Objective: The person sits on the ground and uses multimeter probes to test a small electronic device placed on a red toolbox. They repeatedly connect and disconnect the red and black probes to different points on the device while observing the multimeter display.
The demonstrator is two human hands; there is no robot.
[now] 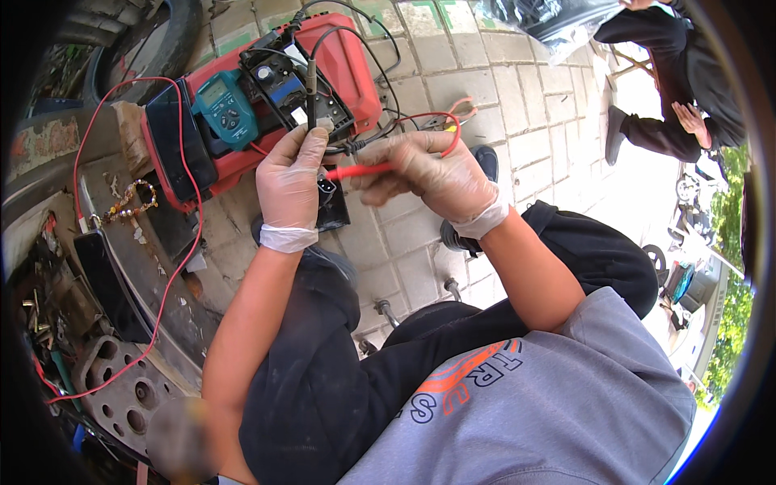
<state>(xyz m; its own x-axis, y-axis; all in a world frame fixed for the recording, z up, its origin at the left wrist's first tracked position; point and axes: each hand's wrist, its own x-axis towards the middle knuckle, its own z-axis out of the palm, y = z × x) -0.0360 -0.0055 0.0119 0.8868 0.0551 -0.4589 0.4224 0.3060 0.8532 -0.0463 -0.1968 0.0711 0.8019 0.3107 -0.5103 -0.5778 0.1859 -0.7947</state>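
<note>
My left hand (289,187), in a thin translucent glove, is closed with thumb and fingers pinching a slim black probe (311,105) that points upward. My right hand (440,174), gloved too and slightly blurred, grips a red test probe (360,170) whose tip reaches toward the left hand. Just below the left fingers shows a black plug connector (326,187); what supports it is hidden. Beyond the hands, a teal handheld meter (226,109) lies beside an opened black device (291,85) with a knob and wiring, both on a red case (352,61).
A dark phone (179,141) lies on the case's left part. At left are a second phone (113,283) with a red cable (179,267), a beaded bracelet (133,202) and a holed metal engine part (121,388). Red-handled pliers (462,113) lie on paving. Another person (687,89) is at right.
</note>
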